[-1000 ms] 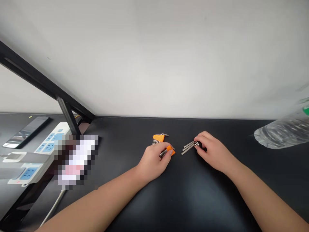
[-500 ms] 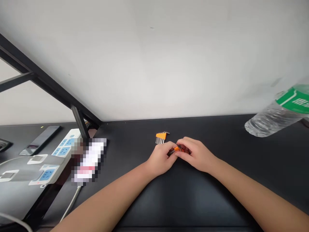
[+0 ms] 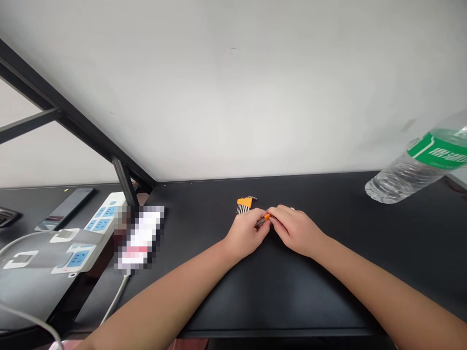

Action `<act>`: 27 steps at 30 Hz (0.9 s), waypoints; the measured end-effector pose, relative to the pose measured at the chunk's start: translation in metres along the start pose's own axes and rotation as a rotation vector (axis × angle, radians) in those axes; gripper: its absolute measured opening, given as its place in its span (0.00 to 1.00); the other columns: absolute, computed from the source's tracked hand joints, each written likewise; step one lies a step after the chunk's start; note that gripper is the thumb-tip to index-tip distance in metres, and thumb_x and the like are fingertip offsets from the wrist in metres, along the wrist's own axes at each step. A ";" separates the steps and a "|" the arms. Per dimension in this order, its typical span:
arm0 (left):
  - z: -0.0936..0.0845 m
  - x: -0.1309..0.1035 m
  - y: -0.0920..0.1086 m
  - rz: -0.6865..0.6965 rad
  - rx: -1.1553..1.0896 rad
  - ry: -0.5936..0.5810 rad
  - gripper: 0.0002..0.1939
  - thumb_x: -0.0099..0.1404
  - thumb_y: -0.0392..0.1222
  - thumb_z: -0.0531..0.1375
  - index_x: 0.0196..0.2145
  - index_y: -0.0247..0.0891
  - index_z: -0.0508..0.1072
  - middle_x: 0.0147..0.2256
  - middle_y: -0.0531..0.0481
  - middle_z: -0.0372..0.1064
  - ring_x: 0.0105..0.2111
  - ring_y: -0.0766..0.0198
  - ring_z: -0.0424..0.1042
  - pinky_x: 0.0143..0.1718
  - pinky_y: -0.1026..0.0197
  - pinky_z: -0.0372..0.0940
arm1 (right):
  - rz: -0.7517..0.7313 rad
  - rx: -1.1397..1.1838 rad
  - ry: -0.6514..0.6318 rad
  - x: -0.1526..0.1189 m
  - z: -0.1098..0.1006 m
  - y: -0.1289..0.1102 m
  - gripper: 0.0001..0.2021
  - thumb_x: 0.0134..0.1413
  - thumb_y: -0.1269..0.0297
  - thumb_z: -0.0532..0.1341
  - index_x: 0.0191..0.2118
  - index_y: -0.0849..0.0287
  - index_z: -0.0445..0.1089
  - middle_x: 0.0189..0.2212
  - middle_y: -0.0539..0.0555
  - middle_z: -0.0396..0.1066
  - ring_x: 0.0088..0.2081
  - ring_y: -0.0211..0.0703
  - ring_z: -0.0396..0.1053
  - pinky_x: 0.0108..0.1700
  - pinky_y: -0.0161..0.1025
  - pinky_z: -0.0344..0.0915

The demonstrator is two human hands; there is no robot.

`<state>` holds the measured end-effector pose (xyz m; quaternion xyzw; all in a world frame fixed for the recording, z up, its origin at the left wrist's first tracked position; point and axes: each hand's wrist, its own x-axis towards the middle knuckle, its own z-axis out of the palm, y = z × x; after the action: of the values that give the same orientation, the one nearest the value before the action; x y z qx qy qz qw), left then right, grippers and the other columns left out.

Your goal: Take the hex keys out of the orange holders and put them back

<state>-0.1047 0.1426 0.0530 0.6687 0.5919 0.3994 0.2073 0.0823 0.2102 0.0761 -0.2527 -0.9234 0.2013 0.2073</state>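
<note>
Over the middle of the black desk, my left hand (image 3: 249, 233) and my right hand (image 3: 297, 229) meet at the fingertips. Both are closed on one small orange-and-dark tool (image 3: 267, 217). Its dark, slim part points into my left fingers, while the orange part lies between the two hands. Most of it is covered by fingers, so its kind cannot be made out. Just beyond my left hand lies a hex key set (image 3: 244, 202), several metal keys in an orange holder.
A clear water bottle (image 3: 397, 176) with a green label stands at the right. On the left are a pixelated phone (image 3: 142, 238) on a cable, a white power strip (image 3: 105, 214) with plugs, another dark phone (image 3: 67, 208) and a black metal frame (image 3: 126, 180). A pale wall rises behind.
My right fingers have closed further over the tool, and less of it shows. Both hands have shifted slightly up in view. The whole view has moved a little.
</note>
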 end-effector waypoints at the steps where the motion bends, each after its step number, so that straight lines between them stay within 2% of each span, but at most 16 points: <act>1: 0.000 0.000 -0.001 0.014 0.021 -0.008 0.04 0.68 0.37 0.59 0.38 0.40 0.75 0.28 0.57 0.72 0.26 0.73 0.68 0.30 0.69 0.61 | 0.047 0.087 0.000 0.001 0.000 -0.001 0.12 0.71 0.67 0.51 0.49 0.58 0.70 0.36 0.55 0.72 0.34 0.43 0.68 0.37 0.43 0.65; 4: -0.001 0.000 -0.002 0.048 0.081 -0.017 0.05 0.68 0.36 0.59 0.40 0.40 0.75 0.31 0.56 0.75 0.28 0.72 0.71 0.32 0.68 0.63 | 0.285 0.506 -0.037 0.004 -0.001 -0.003 0.11 0.68 0.60 0.59 0.52 0.55 0.70 0.38 0.54 0.75 0.33 0.42 0.72 0.37 0.42 0.70; 6: 0.000 0.000 -0.002 0.064 0.125 -0.013 0.05 0.70 0.37 0.59 0.40 0.41 0.75 0.32 0.55 0.76 0.29 0.72 0.72 0.33 0.68 0.63 | 0.444 0.740 -0.066 0.005 -0.001 -0.002 0.13 0.65 0.54 0.63 0.49 0.56 0.72 0.34 0.53 0.76 0.31 0.42 0.74 0.37 0.41 0.73; 9: 0.000 0.000 -0.003 0.095 0.195 0.009 0.07 0.72 0.39 0.57 0.39 0.41 0.75 0.31 0.55 0.75 0.27 0.71 0.71 0.31 0.66 0.62 | 0.541 0.878 -0.075 0.007 -0.002 0.002 0.14 0.64 0.51 0.64 0.43 0.59 0.74 0.28 0.52 0.75 0.30 0.42 0.75 0.38 0.41 0.74; 13: 0.001 0.000 -0.003 0.139 0.294 0.049 0.07 0.72 0.41 0.57 0.38 0.41 0.75 0.31 0.55 0.75 0.28 0.70 0.71 0.30 0.65 0.61 | 0.583 0.954 -0.070 0.007 -0.001 0.009 0.13 0.62 0.55 0.66 0.44 0.60 0.74 0.28 0.53 0.77 0.31 0.43 0.76 0.39 0.42 0.74; 15: 0.001 0.001 -0.002 0.174 0.371 0.063 0.08 0.72 0.41 0.57 0.35 0.40 0.74 0.29 0.55 0.74 0.27 0.70 0.70 0.29 0.64 0.59 | 0.603 0.874 -0.031 0.006 -0.001 0.012 0.11 0.61 0.57 0.65 0.43 0.59 0.74 0.27 0.52 0.77 0.29 0.43 0.76 0.39 0.41 0.74; 17: 0.002 0.001 -0.001 0.189 0.438 0.068 0.10 0.72 0.40 0.56 0.32 0.40 0.71 0.28 0.54 0.72 0.26 0.70 0.69 0.27 0.63 0.55 | 0.591 0.693 0.026 0.006 0.000 0.016 0.09 0.59 0.60 0.64 0.42 0.58 0.75 0.27 0.51 0.77 0.28 0.43 0.76 0.37 0.41 0.73; 20: 0.000 0.001 0.000 0.152 0.488 0.054 0.10 0.71 0.39 0.57 0.30 0.39 0.69 0.27 0.54 0.71 0.25 0.70 0.66 0.25 0.62 0.50 | 0.524 0.385 0.115 0.009 -0.001 0.028 0.07 0.58 0.63 0.62 0.40 0.56 0.76 0.28 0.50 0.77 0.27 0.42 0.75 0.35 0.40 0.70; 22: -0.001 0.002 -0.001 0.123 0.496 0.046 0.09 0.70 0.39 0.57 0.30 0.39 0.68 0.27 0.54 0.70 0.25 0.70 0.65 0.25 0.62 0.48 | 0.529 0.237 0.158 0.012 -0.003 0.039 0.07 0.57 0.63 0.60 0.38 0.56 0.76 0.27 0.50 0.77 0.27 0.42 0.74 0.35 0.40 0.69; 27: -0.004 0.004 -0.006 0.063 0.435 0.028 0.10 0.71 0.40 0.55 0.30 0.40 0.67 0.27 0.55 0.70 0.24 0.70 0.63 0.26 0.63 0.48 | 0.611 0.043 0.116 0.019 -0.010 0.064 0.06 0.54 0.66 0.59 0.33 0.56 0.74 0.27 0.50 0.77 0.29 0.43 0.74 0.35 0.39 0.66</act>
<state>-0.1116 0.1473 0.0521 0.7102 0.6457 0.2779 0.0370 0.0964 0.2739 0.0592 -0.5252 -0.7869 0.2590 0.1948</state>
